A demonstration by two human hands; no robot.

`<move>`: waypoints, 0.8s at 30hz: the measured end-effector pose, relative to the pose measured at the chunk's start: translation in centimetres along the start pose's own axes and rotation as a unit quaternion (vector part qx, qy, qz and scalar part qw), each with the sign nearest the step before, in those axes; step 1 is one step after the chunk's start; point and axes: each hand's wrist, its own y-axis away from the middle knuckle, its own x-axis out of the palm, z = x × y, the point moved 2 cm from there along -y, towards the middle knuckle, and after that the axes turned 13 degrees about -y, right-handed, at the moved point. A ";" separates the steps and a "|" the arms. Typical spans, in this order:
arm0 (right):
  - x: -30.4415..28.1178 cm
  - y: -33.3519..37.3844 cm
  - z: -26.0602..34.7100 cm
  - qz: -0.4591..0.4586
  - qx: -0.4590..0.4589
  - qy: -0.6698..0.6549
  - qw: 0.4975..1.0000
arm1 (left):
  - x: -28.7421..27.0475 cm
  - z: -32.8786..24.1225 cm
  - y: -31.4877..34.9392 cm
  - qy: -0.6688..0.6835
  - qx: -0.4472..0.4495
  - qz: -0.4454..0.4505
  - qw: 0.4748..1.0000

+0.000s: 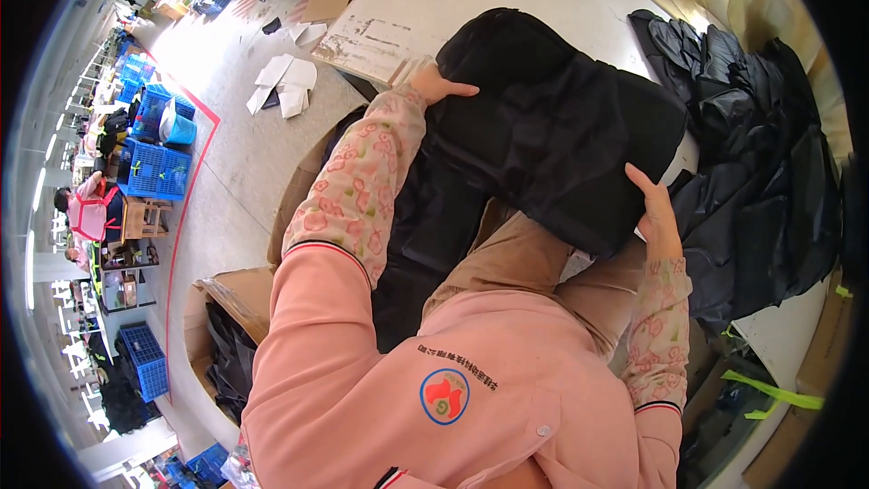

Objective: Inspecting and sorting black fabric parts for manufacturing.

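A wide black padded fabric piece (534, 118) is spread between my two hands, partly over the white table and partly over my lap. My left hand (436, 87) grips its far left edge, thumb lying on top and fingers hidden beneath. At the near right edge, my right hand (658, 217) holds the same piece with the thumb on its upper side; the other fingers are partly hidden. More black fabric (425, 217) hangs below it, beside my left forearm, in an open cardboard box (299, 186).
Crumpled black fabric pieces (751, 145) are heaped on the white table (398, 9) at right. Another cardboard box (237, 294) stands at lower left. White paper sheets (285, 81) lie on the floor. Blue crates (154, 167) and a seated person (89, 208) are farther left.
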 end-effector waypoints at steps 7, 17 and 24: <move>1.7 -1.0 -0.4 0.003 0.065 -0.077 0.995 | 0.5 1.1 0.6 0.241 0.076 0.030 0.967; 14.4 5.2 -4.2 0.117 0.020 -0.082 0.990 | -12.9 2.1 11.5 0.224 0.027 0.068 0.972; 20.6 12.6 -15.8 0.244 0.074 -0.032 0.966 | -19.3 11.6 22.3 0.160 -0.066 0.067 0.983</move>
